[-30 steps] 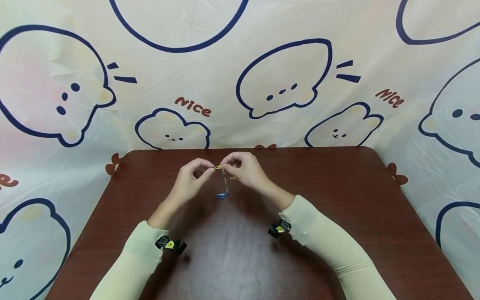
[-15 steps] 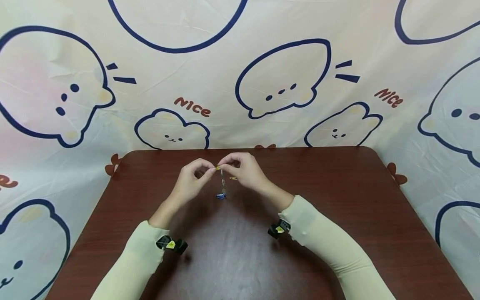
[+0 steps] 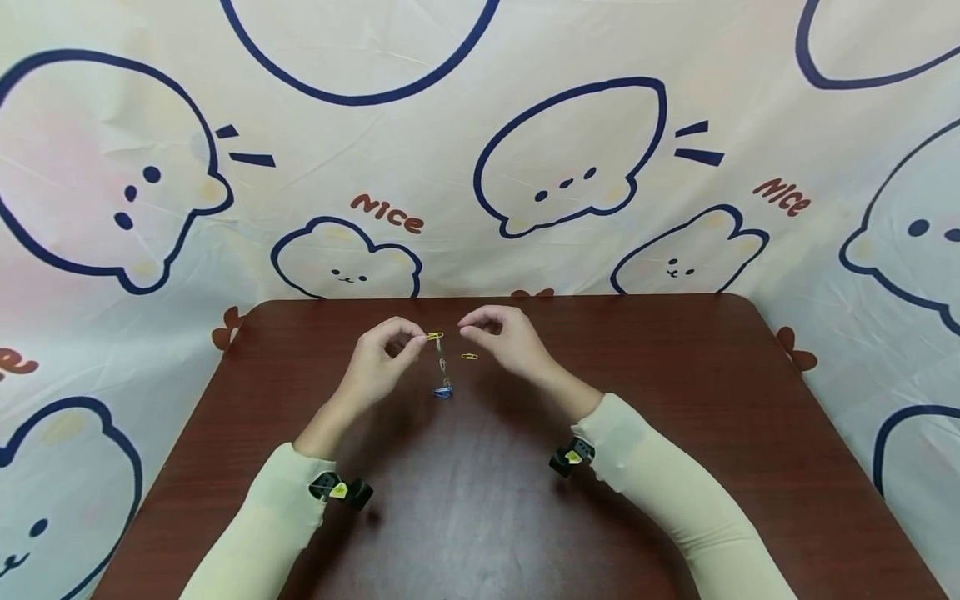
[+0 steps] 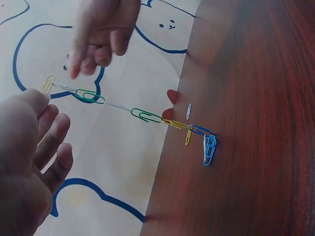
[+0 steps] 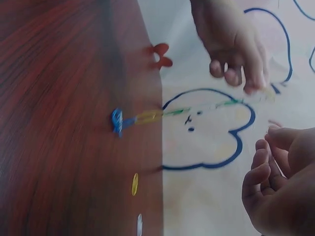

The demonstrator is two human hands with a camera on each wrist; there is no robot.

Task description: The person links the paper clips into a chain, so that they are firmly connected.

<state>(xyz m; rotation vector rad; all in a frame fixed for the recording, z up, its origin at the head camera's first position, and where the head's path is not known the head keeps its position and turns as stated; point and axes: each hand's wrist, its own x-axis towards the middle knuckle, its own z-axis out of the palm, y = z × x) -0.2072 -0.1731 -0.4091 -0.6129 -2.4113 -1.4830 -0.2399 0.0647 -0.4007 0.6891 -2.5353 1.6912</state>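
- Plainly, from my remote seat, I see a chain of linked paper clips [image 4: 117,105] hanging from the left hand [image 3: 378,358], with blue clips [image 4: 210,149] at its lower end by the bench [image 3: 465,517]; I cannot tell whether these touch the wood.
- The left hand's grip is closed to a pinch, holding the yellow end clip [image 4: 48,83] at the top.
- The right hand [image 3: 506,337] is near but apart from the chain, fingers loosely bent, nothing visible in its grip.
- A loose yellow clip [image 3: 469,356] and a loose white clip [image 5: 140,225] lie on the bench.
- I judge the chain very light, its wires springy and slick, its joints limp; best held by an end clip's outer loop.
- Red-brown lettering [image 3: 387,214] on the cartoon cloth [image 3: 450,167] behind reads "Nice", twice. I can make out no brand.
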